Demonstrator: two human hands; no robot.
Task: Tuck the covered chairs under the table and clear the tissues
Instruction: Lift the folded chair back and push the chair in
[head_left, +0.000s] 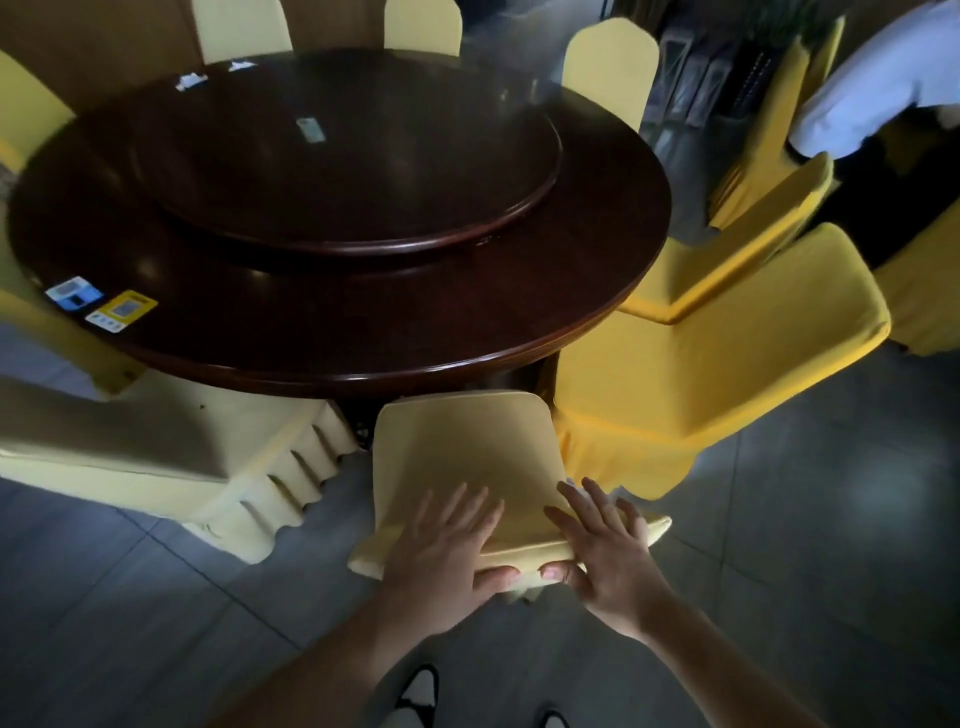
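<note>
Both hands are on the top edge of the pale yellow chair (467, 457) right in front. The left hand (441, 556) lies flat with fingers spread over the front of the backrest and the thumb hooked under the padded top edge, so it's gripping the chair. The right hand (605, 551) does the same just beside it, fingers splayed on the fabric, thumb tucked below the edge. The 2 thumbs nearly meet. The cover is a soft, smooth cloth stretched over a rounded backrest, and the chair's far end sits right at the rim of the bench (363, 358).

To the left is another cream-covered chair (156, 441) with a pleated, scalloped skirt hanging to the floor (779, 519), which is big grey tiles. To the right is a brighter yellow covered chair (701, 364), seat partly under the bench, with 1 more yellow chair (727, 260) behind it. More covered chairs ring the far side.

The bench is round, dark glossy wood with a moulded edge, and a raised round turntable (353, 156) of the same wood sits in the middle. On the far-left rim there are 2 crumpled white tissues (191, 80), close together. A small pale rectangular item (310, 130) lies on the turntable, can't tell what it is. Near the left rim are 2 flat cards, 1 blue card (74, 292) and 1 yellow card (122, 310), side by side.

A person in a white sleeve (883, 78) is at top right, blurry.
</note>
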